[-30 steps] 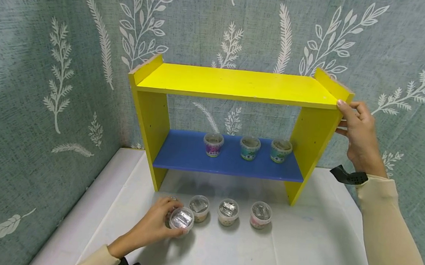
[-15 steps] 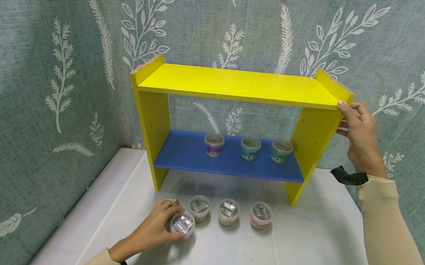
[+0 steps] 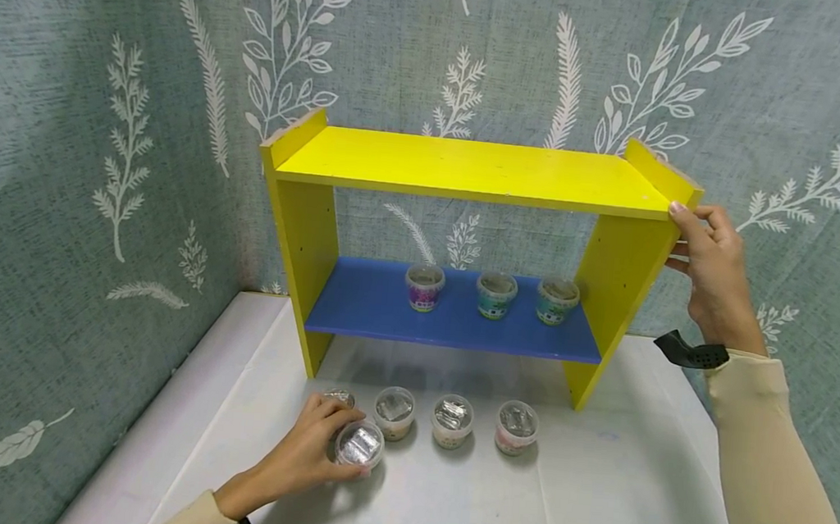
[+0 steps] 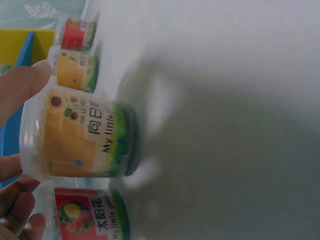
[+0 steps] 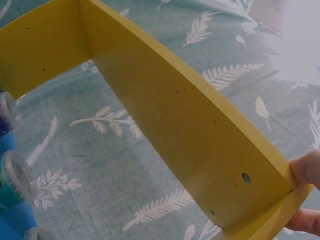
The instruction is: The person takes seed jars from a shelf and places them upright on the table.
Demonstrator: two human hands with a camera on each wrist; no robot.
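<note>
In the head view my left hand holds a small plastic cup between thumb and fingers, near the white table. The left wrist view shows that this cup has a yellow flower label and a clear lid. A red-labelled cup stands beside it, partly hidden by fingers. In the head view three more cups, left, middle and right, stand in a row to the right. My right hand grips the upper right side of a yellow shelf unit, thumb on the front edge.
On the blue shelf board stand a purple cup and two teal cups, one in the middle and one by the right side panel. A leaf-patterned cloth hangs behind and at the left.
My left hand and its cup have shifted slightly downward, leaving more of the cup behind them in view. My right hand keeps its hold on the shelf unit.
</note>
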